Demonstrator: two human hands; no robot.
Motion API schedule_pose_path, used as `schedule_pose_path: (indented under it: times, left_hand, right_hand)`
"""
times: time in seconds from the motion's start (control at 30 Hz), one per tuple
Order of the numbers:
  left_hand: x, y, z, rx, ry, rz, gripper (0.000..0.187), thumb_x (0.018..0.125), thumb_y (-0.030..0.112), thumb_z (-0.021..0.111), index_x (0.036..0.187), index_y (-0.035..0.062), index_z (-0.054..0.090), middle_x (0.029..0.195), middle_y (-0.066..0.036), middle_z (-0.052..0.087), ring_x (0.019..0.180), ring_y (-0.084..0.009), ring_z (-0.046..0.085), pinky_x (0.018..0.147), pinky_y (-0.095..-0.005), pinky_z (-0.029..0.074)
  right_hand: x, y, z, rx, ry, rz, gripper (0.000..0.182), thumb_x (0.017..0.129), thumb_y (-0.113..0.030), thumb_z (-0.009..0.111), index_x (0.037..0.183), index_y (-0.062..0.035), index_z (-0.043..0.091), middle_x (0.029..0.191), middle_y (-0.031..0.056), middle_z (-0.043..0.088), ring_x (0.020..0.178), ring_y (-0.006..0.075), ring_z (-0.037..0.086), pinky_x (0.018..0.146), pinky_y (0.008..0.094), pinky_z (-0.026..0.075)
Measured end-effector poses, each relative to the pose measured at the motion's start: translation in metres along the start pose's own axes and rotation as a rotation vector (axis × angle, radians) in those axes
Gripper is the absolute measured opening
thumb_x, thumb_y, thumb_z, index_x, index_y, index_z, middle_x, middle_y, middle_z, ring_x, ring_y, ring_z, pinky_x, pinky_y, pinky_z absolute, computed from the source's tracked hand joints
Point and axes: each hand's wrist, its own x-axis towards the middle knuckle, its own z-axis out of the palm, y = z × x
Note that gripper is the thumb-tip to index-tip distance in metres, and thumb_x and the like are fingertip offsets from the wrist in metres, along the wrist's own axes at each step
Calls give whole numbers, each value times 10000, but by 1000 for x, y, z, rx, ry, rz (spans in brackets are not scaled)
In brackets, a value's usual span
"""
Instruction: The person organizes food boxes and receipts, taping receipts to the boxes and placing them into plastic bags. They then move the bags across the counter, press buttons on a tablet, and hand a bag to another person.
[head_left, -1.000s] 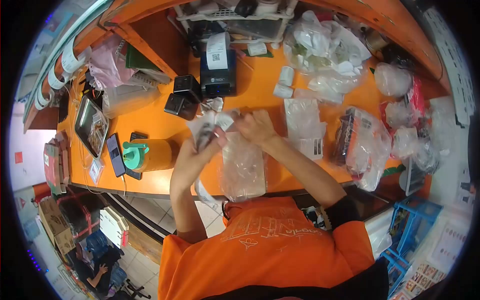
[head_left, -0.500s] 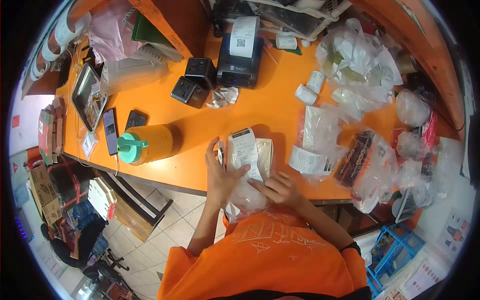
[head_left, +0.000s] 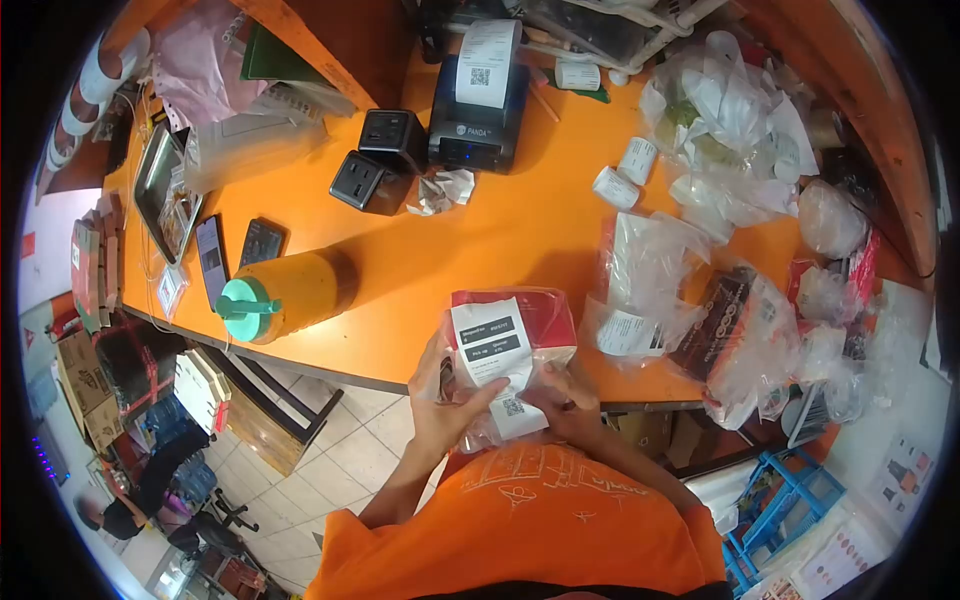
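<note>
Close to my body, at the table's front edge, both hands hold a red-and-white box [head_left: 548, 318] wrapped in a clear plastic bag. A long printed receipt [head_left: 490, 345] lies over its face, with dark label blocks and a small QR code. My left hand [head_left: 445, 408] grips the left side, its thumb pressed on the receipt. On the right side, my right hand [head_left: 572, 402] has its fingers closed round the bagged box, near the receipt's lower end. Some of the fingers are hidden by the package. To the right lies another bagged package [head_left: 635, 265] with its own receipt [head_left: 628, 333].
On the orange table [head_left: 430, 260] stand a yellow bottle with a green lid [head_left: 295, 292], a receipt printer [head_left: 475, 125] and black cubes [head_left: 390, 135]. Phones [head_left: 212, 255] lie at left, paper rolls [head_left: 627, 172] and several plastic bags [head_left: 735, 110] at right. Another person [head_left: 140, 500] is at lower left.
The bagged box has been turned, so its red face now shows. The receipt now lies across that face, under my left thumb. My right hand has moved up to the package's right side.
</note>
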Motion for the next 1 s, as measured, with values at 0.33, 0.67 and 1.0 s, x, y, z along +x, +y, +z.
schedule_pose_path:
  times: [0.33, 0.67, 1.0]
  left_hand:
    - [32, 4, 0, 98, 0, -140, 588, 691, 21, 789, 1175, -67, 468, 1050, -126, 586, 914, -180, 608, 758, -287, 520]
    - [59, -37, -10, 59, -194, -32, 747, 712, 8, 764, 1330, -67, 351, 1240, -172, 511, 1050, -232, 553, 867, -341, 486]
    - [77, -27, -35, 426, -73, -299, 554, 736, -28, 689, 1238, -54, 457, 1091, -145, 583, 916, -220, 597, 746, -322, 523]
  right_hand:
    - [40, -37, -22, -8, -234, 365, 568, 842, -74, 601, 1372, -66, 398, 1406, 142, 402, 1233, 325, 459, 974, 367, 428]
    - [-70, -103, -242, -802, 1442, 106, 190, 827, -22, 594, 1016, -1, 597, 1040, 126, 611, 895, 220, 602, 788, 306, 470]
    - [-115, 50, -407, -1283, 1131, 285, 927, 551, -360, 871, 1253, 47, 422, 1250, 250, 462, 1140, 401, 441, 957, 512, 330]
